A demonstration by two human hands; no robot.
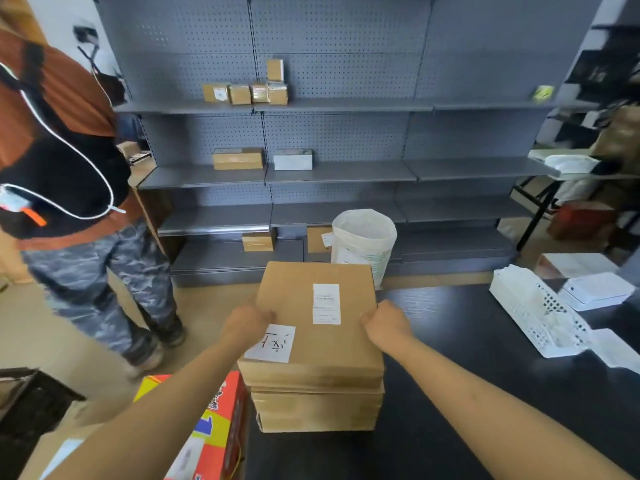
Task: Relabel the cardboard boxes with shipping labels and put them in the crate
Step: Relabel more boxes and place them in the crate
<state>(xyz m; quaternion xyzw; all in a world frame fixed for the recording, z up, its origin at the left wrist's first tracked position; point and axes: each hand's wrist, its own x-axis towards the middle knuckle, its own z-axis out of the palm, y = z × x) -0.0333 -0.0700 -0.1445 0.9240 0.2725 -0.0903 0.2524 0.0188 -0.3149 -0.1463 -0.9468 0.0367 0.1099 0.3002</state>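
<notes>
A flat brown cardboard box lies on top of a stack of similar boxes at the left end of a dark table. Its lid carries a printed shipping label and a white handwritten sticker. My left hand grips the top box's left edge, just above the sticker. My right hand grips its right edge. A white perforated crate lies on the table to the right.
A person in camouflage trousers stands close on the left. Grey shelving behind holds small boxes. A white lined bin stands beyond the stack. A red and yellow carton sits low left. White flat devices lie at the table's far right.
</notes>
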